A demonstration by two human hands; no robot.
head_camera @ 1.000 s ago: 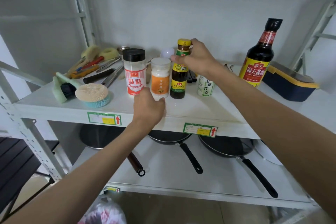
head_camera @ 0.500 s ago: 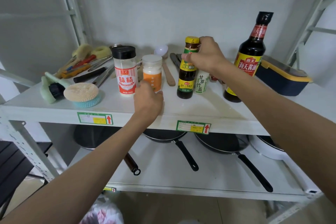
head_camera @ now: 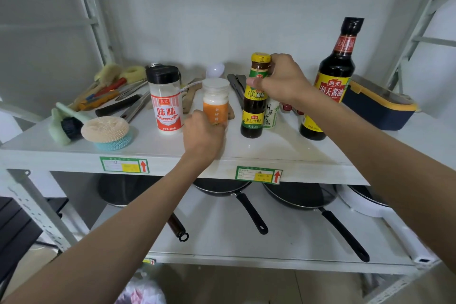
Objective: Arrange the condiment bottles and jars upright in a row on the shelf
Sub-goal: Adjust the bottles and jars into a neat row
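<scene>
The step in hand looked like lining up the middle of the row on the shelf point(head_camera: 283, 153). The right hand point(head_camera: 278, 81) was closed around the neck of the oyster sauce bottle point(head_camera: 254, 106), which stood upright on the shelf surface. The left hand point(head_camera: 203, 134) was wrapped about the base of the orange-labelled jar point(head_camera: 216, 101), also upright, just right of the black-capped seasoning jar point(head_camera: 166, 103).

Five condiment containers were in view, all standing: the seasoning jar, the orange-labelled jar, the oyster sauce bottle, a small white salt bottle point(head_camera: 271, 113) just behind and beside it, and the tall soy sauce bottle point(head_camera: 328, 86) further right. The salt bottle sat back from the line of the others, partly hidden by the right wrist, so whether it touched the oyster sauce bottle could not be told.

The next move probably called for sliding the two held containers to even spacing along the front, then bringing the salt bottle forward into the gap before the soy sauce, keeping each base flat so the tall, narrow bottles did not tip.

Below hung three dark pans; possibly a fourth showed at the far right edge.
</scene>
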